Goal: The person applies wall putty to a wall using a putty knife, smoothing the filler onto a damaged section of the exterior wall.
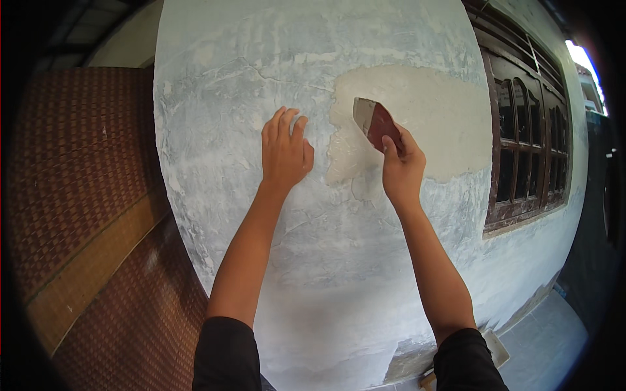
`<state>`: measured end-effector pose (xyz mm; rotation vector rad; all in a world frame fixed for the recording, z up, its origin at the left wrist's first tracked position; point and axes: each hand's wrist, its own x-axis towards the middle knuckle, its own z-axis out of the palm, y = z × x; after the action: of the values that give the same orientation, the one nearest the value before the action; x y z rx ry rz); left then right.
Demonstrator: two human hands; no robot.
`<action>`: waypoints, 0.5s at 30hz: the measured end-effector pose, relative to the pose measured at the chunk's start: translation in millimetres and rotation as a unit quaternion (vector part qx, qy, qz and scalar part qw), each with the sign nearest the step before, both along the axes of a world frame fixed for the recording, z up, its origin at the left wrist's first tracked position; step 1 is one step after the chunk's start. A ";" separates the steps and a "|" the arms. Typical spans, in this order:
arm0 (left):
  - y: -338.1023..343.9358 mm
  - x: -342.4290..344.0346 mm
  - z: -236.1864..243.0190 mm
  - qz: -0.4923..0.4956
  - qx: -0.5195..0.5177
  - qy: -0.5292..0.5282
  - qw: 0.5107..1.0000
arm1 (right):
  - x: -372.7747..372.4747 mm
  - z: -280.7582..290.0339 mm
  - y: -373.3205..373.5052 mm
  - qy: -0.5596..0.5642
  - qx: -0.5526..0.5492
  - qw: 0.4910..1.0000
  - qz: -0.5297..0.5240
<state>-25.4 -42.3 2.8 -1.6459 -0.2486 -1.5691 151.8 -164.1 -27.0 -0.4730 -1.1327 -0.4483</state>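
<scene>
My right hand [402, 168] grips a putty knife [379, 125] by its dark red part, thumb on the near side. Its flat greyish blade tilts up and left over the edge of a cream putty patch [453, 111]. The patch is smooth on the right and ragged along its left border. To the left of it, my left hand [285, 151] is raised at the wall [319, 260] with its fingers loosely bent and apart, holding nothing. Whether those fingertips touch the surface, I cannot tell. The wall is pale blue-grey, with scuffs and rough ridges.
A brown wooden window [525, 140] with panes and bars is set into the wall at right. Brown woven panels [91, 137] stand along the left. Low at the right, a pale tray-like container [499, 350] shows partly behind my sleeve, on a grey floor [544, 345].
</scene>
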 end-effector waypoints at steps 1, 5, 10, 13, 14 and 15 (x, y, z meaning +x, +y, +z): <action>3.2 -5.0 10.4 -0.006 0.004 0.000 1.000 | -4.5 4.3 4.1 0.000 0.004 1.000 -0.006; 24.3 -26.3 44.1 0.007 0.020 -0.010 1.000 | -46.1 27.7 19.1 -0.052 0.006 0.980 -0.194; 45.4 -34.8 65.6 -0.018 0.042 -0.001 0.999 | -62.9 40.0 59.7 -0.101 0.071 0.913 -0.389; 53.4 -30.5 66.5 -0.072 0.037 -0.025 0.996 | -67.1 47.5 73.6 -0.109 0.096 0.876 -0.460; 54.5 -31.0 64.9 -0.089 0.049 -0.033 0.994 | -69.8 48.4 76.9 -0.108 0.104 0.860 -0.488; 55.0 -31.5 63.8 -0.106 0.061 -0.041 0.992 | -71.7 50.4 79.7 -0.106 0.103 0.859 -0.491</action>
<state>-56.9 12.8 66.6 -1.5549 -0.0178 -1.7765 80.1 -84.4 23.4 -0.8136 -0.9651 -1.5322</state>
